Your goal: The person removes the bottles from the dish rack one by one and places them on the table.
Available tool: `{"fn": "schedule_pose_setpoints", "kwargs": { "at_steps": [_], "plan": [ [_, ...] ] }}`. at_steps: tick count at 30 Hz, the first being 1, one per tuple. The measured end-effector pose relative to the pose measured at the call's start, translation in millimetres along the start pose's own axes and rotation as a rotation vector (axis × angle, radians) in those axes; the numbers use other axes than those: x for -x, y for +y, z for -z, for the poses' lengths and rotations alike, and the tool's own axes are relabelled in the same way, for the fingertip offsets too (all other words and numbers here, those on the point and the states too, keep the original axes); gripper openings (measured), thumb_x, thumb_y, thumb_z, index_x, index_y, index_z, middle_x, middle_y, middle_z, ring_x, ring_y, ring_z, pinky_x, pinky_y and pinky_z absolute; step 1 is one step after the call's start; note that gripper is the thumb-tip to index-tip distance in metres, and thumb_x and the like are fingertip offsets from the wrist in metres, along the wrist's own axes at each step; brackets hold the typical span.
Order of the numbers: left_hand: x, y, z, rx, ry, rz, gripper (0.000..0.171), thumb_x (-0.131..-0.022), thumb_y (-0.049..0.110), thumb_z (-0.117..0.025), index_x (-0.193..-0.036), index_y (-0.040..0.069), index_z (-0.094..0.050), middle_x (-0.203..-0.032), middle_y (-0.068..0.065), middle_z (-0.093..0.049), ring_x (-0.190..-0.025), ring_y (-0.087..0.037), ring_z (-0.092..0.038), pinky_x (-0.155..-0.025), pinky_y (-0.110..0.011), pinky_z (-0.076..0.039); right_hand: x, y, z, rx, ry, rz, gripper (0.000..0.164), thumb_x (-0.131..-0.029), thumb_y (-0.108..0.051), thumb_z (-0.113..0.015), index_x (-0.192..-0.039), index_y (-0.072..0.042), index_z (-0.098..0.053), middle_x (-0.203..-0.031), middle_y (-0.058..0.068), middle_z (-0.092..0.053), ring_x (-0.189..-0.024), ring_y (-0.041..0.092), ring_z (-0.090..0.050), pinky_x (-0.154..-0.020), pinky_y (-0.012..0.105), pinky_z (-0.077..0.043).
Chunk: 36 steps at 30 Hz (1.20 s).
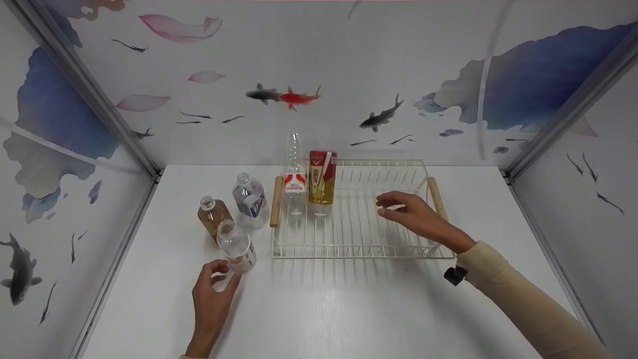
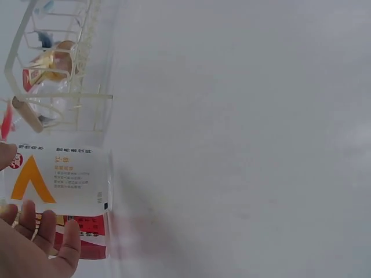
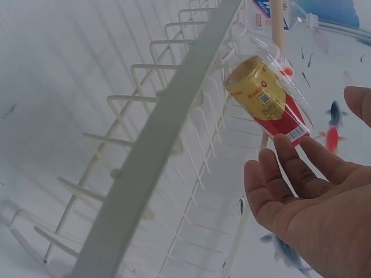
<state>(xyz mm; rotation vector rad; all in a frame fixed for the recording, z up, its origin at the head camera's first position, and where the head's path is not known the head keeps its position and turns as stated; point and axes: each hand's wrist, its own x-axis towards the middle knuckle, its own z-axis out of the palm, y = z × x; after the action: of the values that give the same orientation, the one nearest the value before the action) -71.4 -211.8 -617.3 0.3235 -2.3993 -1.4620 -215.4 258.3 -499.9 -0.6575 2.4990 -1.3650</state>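
My left hand [image 1: 214,294] is by a clear plastic bottle [image 1: 238,252] with a white label. In the left wrist view, its thumb and loosely bent fingers [image 2: 43,231] lie on either side of the bottle's label [image 2: 64,182]; whether they touch is unclear. My right hand [image 1: 411,214] hovers over the right part of a white wire rack [image 1: 359,252], fingers apart from the thumb and holding nothing. In the rack's left part are a tall clear bottle [image 1: 295,199] and a red-and-yellow container [image 1: 322,179].
A brownish bottle [image 1: 212,214] and a clear bottle with a blue label [image 1: 250,199] stand left of the rack. Wooden handles [image 1: 276,202] flank the rack. Patterned walls [image 1: 339,60] enclose the white table [image 1: 319,309] at the back and sides.
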Motion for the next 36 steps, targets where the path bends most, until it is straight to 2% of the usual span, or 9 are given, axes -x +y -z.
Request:
{"fn": "schedule_pose_setpoints", "kwargs": {
  "at_steps": [2, 5, 7, 10, 12, 16, 22, 27, 36],
  "plan": [
    [3.4, 1.4, -2.2, 0.008, 0.021, -0.077, 0.037, -0.094, 0.0, -0.086, -0.126, 0.002, -0.068, -0.119, -0.011, -0.074, -0.11, -0.023, -0.067, -0.095, -0.038, -0.062, 0.2, -0.1, 0.3, 0.003, -0.003, -0.005, 0.045, -0.113, -0.027, -0.066, -0.149, -0.002, -0.063, -0.148, 0.017, -0.066, -0.137, 0.037, -0.062, -0.114, 0.059, -0.051],
    [8.2, 5.3, -6.8, 0.049, 0.009, -0.186, 0.034, -0.092, -0.003, -0.087, -0.123, 0.002, -0.073, -0.116, -0.008, -0.077, -0.105, -0.022, -0.072, -0.086, -0.031, -0.065, 1.0, -0.4, 1.1, 0.009, -0.001, -0.013, 0.046, -0.113, -0.028, -0.066, -0.15, -0.002, -0.063, -0.148, 0.018, -0.066, -0.137, 0.036, -0.062, -0.114, 0.06, -0.05],
    [10.4, 8.8, -10.3, 0.078, -0.022, -0.231, 0.038, -0.091, -0.004, -0.088, -0.126, 0.001, -0.073, -0.119, -0.008, -0.078, -0.107, -0.023, -0.073, -0.086, -0.032, -0.066, 1.7, -0.7, 1.8, 0.01, 0.0, -0.017, 0.046, -0.113, -0.029, -0.066, -0.15, -0.002, -0.063, -0.148, 0.019, -0.065, -0.138, 0.036, -0.061, -0.115, 0.06, -0.05],
    [11.8, 14.5, -15.4, 0.103, -0.092, -0.258, 0.049, -0.09, -0.002, -0.089, -0.135, 0.002, -0.071, -0.132, -0.008, -0.076, -0.12, -0.024, -0.073, -0.094, -0.037, -0.065, 2.3, -1.0, 2.6, 0.008, 0.001, -0.016, 0.046, -0.113, -0.029, -0.066, -0.151, -0.002, -0.062, -0.148, 0.02, -0.065, -0.138, 0.037, -0.061, -0.115, 0.061, -0.049],
    [12.0, 18.3, -18.3, 0.114, -0.151, -0.266, 0.06, -0.09, 0.0, -0.09, -0.144, 0.004, -0.066, -0.146, -0.009, -0.07, -0.132, -0.027, -0.069, -0.101, -0.04, -0.063, 2.4, -1.3, 2.9, 0.004, 0.003, -0.013, 0.046, -0.113, -0.028, -0.066, -0.15, -0.001, -0.063, -0.148, 0.021, -0.065, -0.137, 0.037, -0.061, -0.115, 0.061, -0.05],
    [10.8, 25.9, -23.4, 0.103, -0.263, -0.271, 0.082, -0.09, 0.007, -0.092, -0.162, 0.004, -0.05, -0.167, -0.012, -0.052, -0.152, -0.033, -0.052, -0.113, -0.042, -0.056, 1.9, -1.9, 3.1, 0.004, 0.009, -0.019, 0.046, -0.112, -0.028, -0.066, -0.149, -0.001, -0.063, -0.148, 0.02, -0.065, -0.137, 0.037, -0.062, -0.115, 0.06, -0.05],
    [4.8, 33.1, -30.9, 0.053, -0.395, -0.17, 0.11, -0.091, 0.032, -0.093, -0.174, 0.006, -0.025, -0.181, -0.017, -0.025, -0.164, -0.041, -0.03, -0.123, -0.056, -0.044, 0.0, -6.4, 1.6, 0.002, 0.004, -0.032, 0.047, -0.112, -0.029, -0.066, -0.151, -0.002, -0.062, -0.15, 0.019, -0.064, -0.139, 0.037, -0.061, -0.116, 0.061, -0.049],
    [-2.7, 38.2, -37.1, 0.063, -0.433, -0.137, 0.118, -0.089, 0.035, -0.095, -0.176, 0.009, -0.018, -0.183, -0.016, -0.018, -0.166, -0.042, -0.026, -0.126, -0.059, -0.039, -2.9, -10.5, 0.4, 0.014, -0.003, -0.031, 0.048, -0.112, -0.029, -0.067, -0.15, -0.001, -0.062, -0.149, 0.02, -0.065, -0.138, 0.038, -0.061, -0.116, 0.06, -0.05],
    [-16.6, 48.4, -48.5, 0.062, -0.47, -0.151, 0.12, -0.09, 0.036, -0.094, -0.176, 0.01, -0.014, -0.183, -0.017, -0.013, -0.166, -0.044, -0.022, -0.127, -0.063, -0.036, -12.4, -13.4, 1.2, 0.055, -0.015, -0.039, 0.053, -0.112, -0.033, -0.066, -0.153, 0.0, -0.059, -0.149, 0.021, -0.064, -0.138, 0.038, -0.06, -0.115, 0.058, -0.051]
  ]
}}
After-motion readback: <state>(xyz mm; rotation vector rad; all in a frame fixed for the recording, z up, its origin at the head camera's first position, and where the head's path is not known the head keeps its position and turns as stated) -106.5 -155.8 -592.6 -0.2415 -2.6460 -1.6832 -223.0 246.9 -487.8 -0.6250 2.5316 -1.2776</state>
